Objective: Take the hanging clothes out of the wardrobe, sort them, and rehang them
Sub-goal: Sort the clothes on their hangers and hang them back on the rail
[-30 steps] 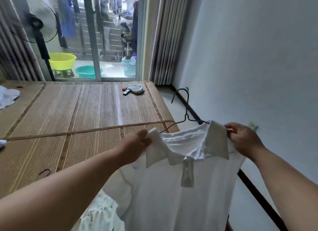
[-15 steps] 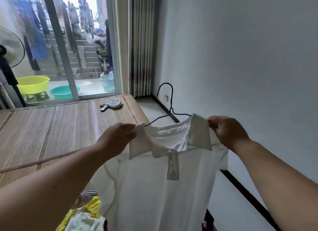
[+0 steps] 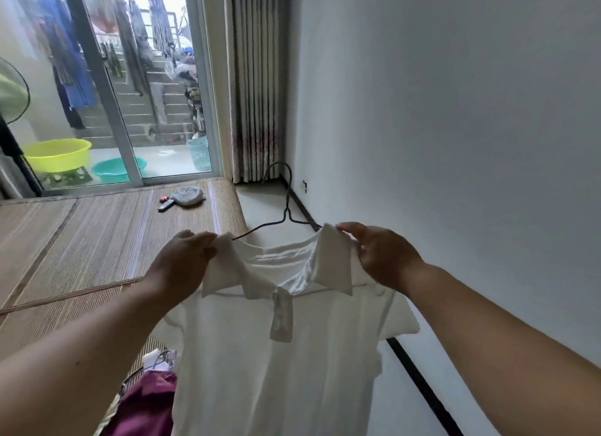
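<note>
Between both hands, white shirt (image 3: pixel 273 370) hanging lengthwise (hanger hook (image 3: pixel 286 188) away).

From where I stood, both of the person's arms were bare right up to the edge of view, the left forearm (image 3: pixel 81 364) and the right forearm (image 3: pixel 504 331) alike, broad and smooth. The left one carried a single small dark speck partway along it. The left hand (image 3: pixel 182 266) and right hand (image 3: pixel 383 256) were bare too, wrists, knuckles and fingers all uncovered.
</note>
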Demonstrator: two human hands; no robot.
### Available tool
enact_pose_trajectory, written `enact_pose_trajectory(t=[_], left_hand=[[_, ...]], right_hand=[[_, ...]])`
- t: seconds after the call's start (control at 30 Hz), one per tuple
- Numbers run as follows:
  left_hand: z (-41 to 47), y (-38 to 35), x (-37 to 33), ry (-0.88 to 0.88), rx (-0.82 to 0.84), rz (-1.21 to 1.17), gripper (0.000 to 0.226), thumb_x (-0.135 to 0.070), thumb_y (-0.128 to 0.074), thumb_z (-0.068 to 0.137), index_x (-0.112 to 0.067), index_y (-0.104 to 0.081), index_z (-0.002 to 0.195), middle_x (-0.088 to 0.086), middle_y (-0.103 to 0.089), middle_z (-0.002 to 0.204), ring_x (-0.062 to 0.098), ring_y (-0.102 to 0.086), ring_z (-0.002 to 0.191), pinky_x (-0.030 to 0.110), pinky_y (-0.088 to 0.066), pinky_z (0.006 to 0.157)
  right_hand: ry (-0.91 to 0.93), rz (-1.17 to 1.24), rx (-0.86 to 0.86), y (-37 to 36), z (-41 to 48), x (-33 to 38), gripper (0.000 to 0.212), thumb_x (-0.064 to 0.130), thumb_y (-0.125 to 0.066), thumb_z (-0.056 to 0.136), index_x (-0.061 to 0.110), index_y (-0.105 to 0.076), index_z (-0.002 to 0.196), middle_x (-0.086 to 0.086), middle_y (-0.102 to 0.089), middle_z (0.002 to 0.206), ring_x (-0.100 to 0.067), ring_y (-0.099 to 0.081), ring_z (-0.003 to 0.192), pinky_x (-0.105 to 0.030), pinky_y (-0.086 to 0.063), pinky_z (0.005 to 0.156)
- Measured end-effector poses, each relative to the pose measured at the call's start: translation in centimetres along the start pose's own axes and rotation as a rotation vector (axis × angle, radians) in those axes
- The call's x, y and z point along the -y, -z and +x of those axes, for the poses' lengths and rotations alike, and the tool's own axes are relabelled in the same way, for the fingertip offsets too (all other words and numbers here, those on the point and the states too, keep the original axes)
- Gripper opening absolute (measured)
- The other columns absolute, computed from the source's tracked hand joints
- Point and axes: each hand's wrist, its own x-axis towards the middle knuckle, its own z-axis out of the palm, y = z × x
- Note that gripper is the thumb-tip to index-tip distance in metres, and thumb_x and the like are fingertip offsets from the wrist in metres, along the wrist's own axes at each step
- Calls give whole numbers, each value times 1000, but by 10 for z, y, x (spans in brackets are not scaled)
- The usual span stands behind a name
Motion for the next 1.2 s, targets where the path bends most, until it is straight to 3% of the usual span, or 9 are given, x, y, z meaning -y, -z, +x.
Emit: enact_pose_trajectory(t=[0.1,0.2,0.33,0.47,0.63,0.9,1.0,1.2], left_hand=[[8,-16,-23,67,-49,-69,18,-14,-56,93,-12,-70,104,11,-50,90,26,-51,77,27,-32,64],[19,-25,-31,85,-81,-44,18,-18,-55,94,-12,-70,103,11,-49,90,23,-48,76,27,-31,63],[41,-27,-31,7,-83,-14,19,-17,-56,94,-12,-69,106,10,-48,91,25,-51,76,28,-37,69],[59,-31,-35,-134,-68,46,19,-11,-57,92,-11,-68,107,12,-52,91,29,-57,74,31,-47,68],[101,-49,-53,-160,-50,103,24,-14,-50,95,-14,-63,116,6,-47,93,27,-54,77,28,-41,67],[171,-125,-78,52,-1,115,29,-18,-44,95,-17,-60,119,10,-49,99,34,-58,84,37,-50,74],[200,-164,-92,194,19,78,38,-30,-36,92,-22,-59,121,1,-43,97,30,-58,90,32,-46,78],[227,-226,-113,429,106,-37,32,-21,-43,95,-30,-55,124,2,-55,115,25,-54,106,34,-43,92]], right_hand=[[-2,155,39,8,16,-25,39,26,-36,95,41,-48,129,4,-58,129,-20,-54,114,-33,-43,92],[44,158,63,6,33,-39,40,48,-41,95,40,-45,133,4,-58,127,-18,-54,112,-31,-43,88],[35,44,-63,-3,50,-49,35,44,-51,92,40,-54,127,-2,-65,114,-23,-60,103,-31,-45,83],[9,-14,-75,-2,71,-66,27,48,-46,93,40,-59,115,-2,-66,102,-25,-61,96,-32,-47,77],[7,-59,-112,2,114,-100,27,48,-44,94,38,-62,112,-3,-62,93,-26,-61,90,-31,-45,70],[149,-38,-159,-31,238,-183,26,42,-48,94,31,-67,109,-4,-55,80,-30,-60,82,-28,-35,63],[229,-4,-94,-50,291,-215,27,41,-49,94,31,-68,109,-6,-61,85,-30,-61,81,-29,-40,63],[260,21,69,-73,358,-253,23,45,-45,95,41,-67,101,3,-53,83,-23,-57,82,-28,-37,64]])
